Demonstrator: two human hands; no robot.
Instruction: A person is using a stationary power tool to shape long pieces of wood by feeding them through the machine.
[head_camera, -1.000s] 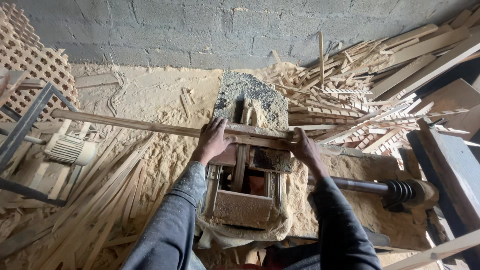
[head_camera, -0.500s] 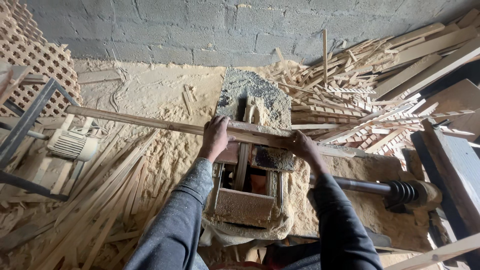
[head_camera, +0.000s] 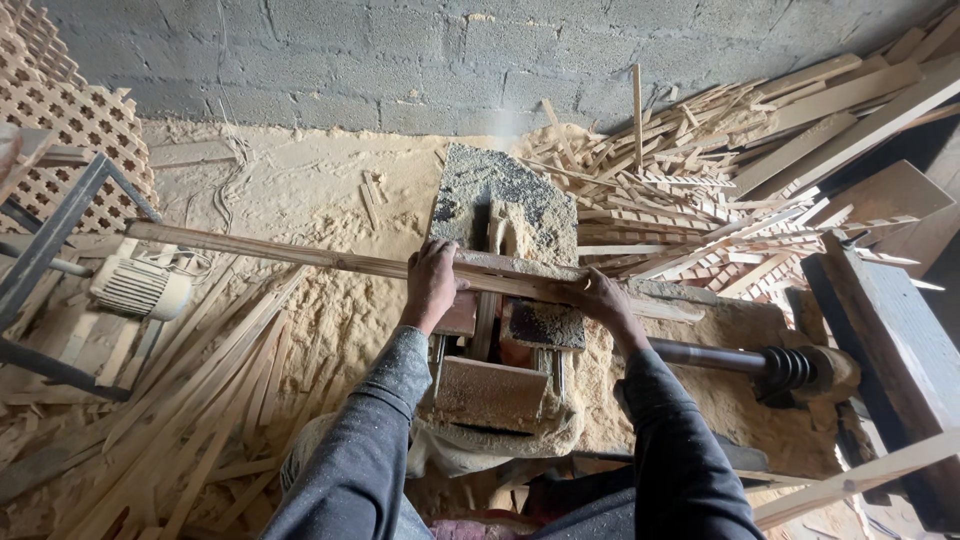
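Sawdust-covered floor (head_camera: 300, 190), scattered wood strips (head_camera: 200, 400)

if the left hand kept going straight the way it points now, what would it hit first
The left hand points up-frame over the long wooden strip. Straight on, it would probably first meet the sawdust-covered machine top; depth is unclear.
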